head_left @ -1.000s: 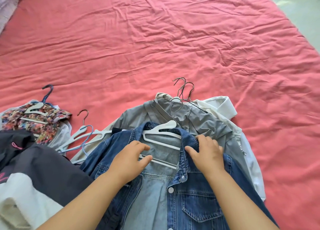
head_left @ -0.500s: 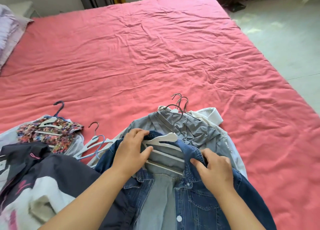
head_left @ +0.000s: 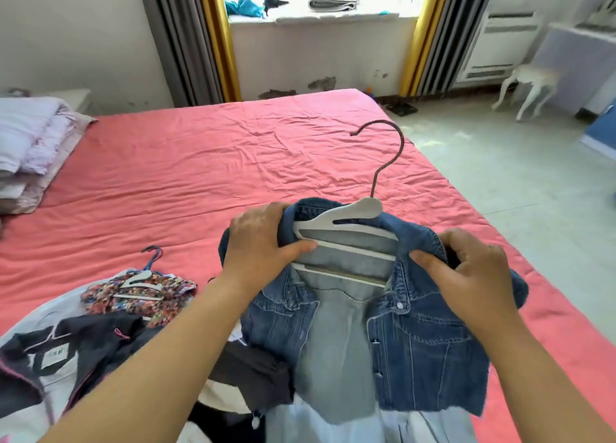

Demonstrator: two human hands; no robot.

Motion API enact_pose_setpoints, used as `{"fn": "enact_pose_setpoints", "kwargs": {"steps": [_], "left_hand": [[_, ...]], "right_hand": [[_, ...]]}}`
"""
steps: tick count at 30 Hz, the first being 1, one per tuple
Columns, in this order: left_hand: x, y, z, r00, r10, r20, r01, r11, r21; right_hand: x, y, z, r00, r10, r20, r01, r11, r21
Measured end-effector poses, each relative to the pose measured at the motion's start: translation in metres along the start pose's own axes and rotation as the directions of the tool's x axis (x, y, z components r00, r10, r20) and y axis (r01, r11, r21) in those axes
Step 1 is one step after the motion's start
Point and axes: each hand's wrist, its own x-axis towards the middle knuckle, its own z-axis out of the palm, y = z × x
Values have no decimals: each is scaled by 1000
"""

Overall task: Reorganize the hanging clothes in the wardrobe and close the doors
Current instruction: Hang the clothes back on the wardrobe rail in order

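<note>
Denim jacket (head_left: 430, 336) hangs on a white hanger (head_left: 346, 239) above the red bed (head_left: 200, 162), collar up, front open toward the camera, shoulders running left to right. The hook (head_left: 386, 152) points up and away. Left hand (head_left: 263, 242) and right hand (head_left: 473, 269) each grip a shoulder, probably the hanger ends too.

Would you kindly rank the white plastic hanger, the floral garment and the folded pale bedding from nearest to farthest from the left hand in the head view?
1. White plastic hanger: under the left hand's fingers, inside the denim collar.
2. Floral garment: lower left, on the pink bedsheet.
3. Folded pale bedding: far left edge of the bed.
</note>
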Motion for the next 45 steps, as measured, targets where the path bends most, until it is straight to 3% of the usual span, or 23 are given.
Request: {"fn": "enact_pose_setpoints", "kwargs": {"steps": [6, 11, 15, 20, 25, 30, 34, 42, 45], "left_hand": [[4, 15, -121, 975, 177, -131, -185, 981, -52], [-20, -5, -203, 958, 288, -13, -286, 943, -173], [-45, -25, -248, 962, 273, 11, -272, 960, -71], [-94, -33, -295, 984, 66, -168, -57, 997, 53], [-167, -40, -340, 926, -102, -363, 186, 961, 207], [-258, -38, -376, 837, -259, -482, 428, 859, 282], [-329, -30, -404, 728, -359, -585, 597, 751, 281], [-435, -25, -467, 523, -440, -730, 779, 594, 200], [-476, -35, -489, 445, -462, -767, 819, 556, 141]], "right_hand": [[6, -102, -45, 987, -86, -133, 90, 996, 26], [6, -159, -55, 973, -172, -152, 182, 981, 60], [12, -193, -45, 962, -253, -100, 262, 960, 97], [18, -237, -16, 924, -383, -22, 374, 887, 271], [3, -286, 36, 852, -515, 94, 422, 782, 459], [-38, -345, 92, 750, -642, 163, 428, 658, 620], [-85, -406, 115, 628, -749, 211, 430, 559, 709], [-174, -514, 146, 385, -900, 203, 350, 346, 871], [-209, -550, 161, 306, -939, 158, 387, 274, 880]]}}
